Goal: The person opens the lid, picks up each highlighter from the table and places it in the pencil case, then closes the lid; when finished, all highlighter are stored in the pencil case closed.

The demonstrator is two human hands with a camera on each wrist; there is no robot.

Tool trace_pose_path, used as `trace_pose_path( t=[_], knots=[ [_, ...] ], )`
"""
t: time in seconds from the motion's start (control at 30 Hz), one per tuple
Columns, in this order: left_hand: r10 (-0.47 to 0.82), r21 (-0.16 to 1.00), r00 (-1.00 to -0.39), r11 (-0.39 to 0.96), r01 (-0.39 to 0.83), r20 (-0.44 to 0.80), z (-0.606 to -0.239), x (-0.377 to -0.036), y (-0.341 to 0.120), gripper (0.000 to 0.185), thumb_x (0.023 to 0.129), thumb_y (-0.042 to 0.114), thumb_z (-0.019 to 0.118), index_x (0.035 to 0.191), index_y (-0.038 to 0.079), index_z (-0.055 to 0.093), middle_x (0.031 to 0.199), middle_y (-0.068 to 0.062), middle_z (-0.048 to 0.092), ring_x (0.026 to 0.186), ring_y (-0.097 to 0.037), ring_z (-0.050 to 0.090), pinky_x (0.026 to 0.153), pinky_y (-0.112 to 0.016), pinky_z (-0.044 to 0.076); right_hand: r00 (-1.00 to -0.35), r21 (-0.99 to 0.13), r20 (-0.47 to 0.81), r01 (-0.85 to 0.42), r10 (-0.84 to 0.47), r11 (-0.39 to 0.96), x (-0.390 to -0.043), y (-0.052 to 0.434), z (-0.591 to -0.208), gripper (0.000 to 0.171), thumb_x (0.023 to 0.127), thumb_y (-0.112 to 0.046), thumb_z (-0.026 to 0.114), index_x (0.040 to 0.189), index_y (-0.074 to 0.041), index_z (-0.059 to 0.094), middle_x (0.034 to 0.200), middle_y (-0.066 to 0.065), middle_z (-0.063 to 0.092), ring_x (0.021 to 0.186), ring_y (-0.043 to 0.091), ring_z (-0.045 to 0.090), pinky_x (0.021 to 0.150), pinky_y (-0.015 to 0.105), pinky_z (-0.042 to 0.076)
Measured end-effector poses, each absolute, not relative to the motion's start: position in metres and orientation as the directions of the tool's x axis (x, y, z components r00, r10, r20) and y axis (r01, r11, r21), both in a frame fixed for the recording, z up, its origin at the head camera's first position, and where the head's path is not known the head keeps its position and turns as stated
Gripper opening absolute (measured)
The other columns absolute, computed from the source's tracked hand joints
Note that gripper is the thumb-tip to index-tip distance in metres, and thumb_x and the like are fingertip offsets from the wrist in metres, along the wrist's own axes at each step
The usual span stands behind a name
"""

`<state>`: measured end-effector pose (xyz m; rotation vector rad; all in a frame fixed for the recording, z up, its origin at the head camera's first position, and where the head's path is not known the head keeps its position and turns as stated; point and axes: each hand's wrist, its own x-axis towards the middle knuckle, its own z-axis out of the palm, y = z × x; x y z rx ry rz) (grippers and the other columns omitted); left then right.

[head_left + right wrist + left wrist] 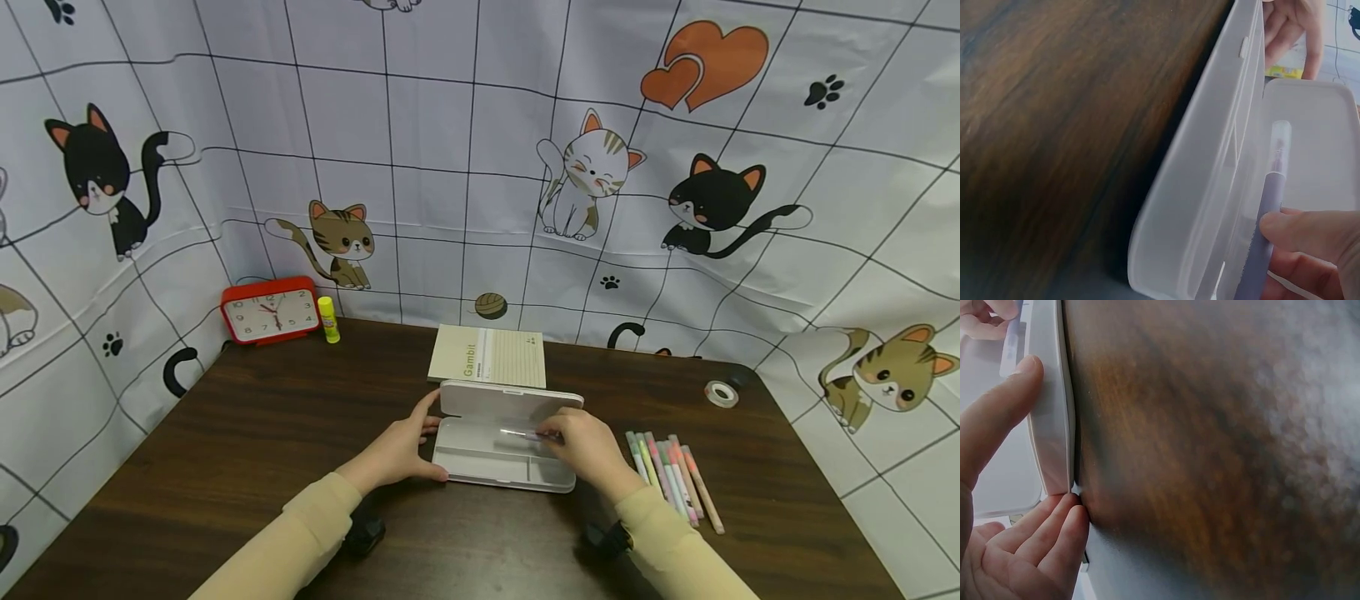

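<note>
Right wrist: pen point(1269, 206) in fingertip grip.

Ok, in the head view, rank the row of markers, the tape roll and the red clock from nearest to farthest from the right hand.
Measured from the right hand, which holds a pen over the open white case:
1. Row of markers, just to its right on the table.
2. Tape roll, farther right and back, near the table edge.
3. Red clock, far across at the back left corner.
</note>
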<state>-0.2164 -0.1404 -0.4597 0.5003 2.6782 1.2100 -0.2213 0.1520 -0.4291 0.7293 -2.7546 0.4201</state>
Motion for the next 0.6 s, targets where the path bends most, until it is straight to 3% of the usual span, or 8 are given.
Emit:
trace_pose_path(
  t=[0.6],
  knots=[
    [0.371, 0.758, -0.928, 0.609, 0.235, -0.010, -0.4579, -0.2156, -0.1398, 0.122, 0.062, 0.026, 0.089, 0.152, 0.009, 0.009, 0.134, -0.024, 0.051, 0.113, -0.038, 0.058, 0.096, -0.047, 0.048, -0.857, -0.259, 0.314, -0.492, -0.409, 0.831, -0.2230, 0.1498, -0.4317, 0.012, 0.076, -0.008, 0.077, 0.086, -0.013, 0.074, 0.082, -0.003, 0.067, 0.071, 0.011, 0.061, 0.060, 0.028, 0.052]
  ],
)
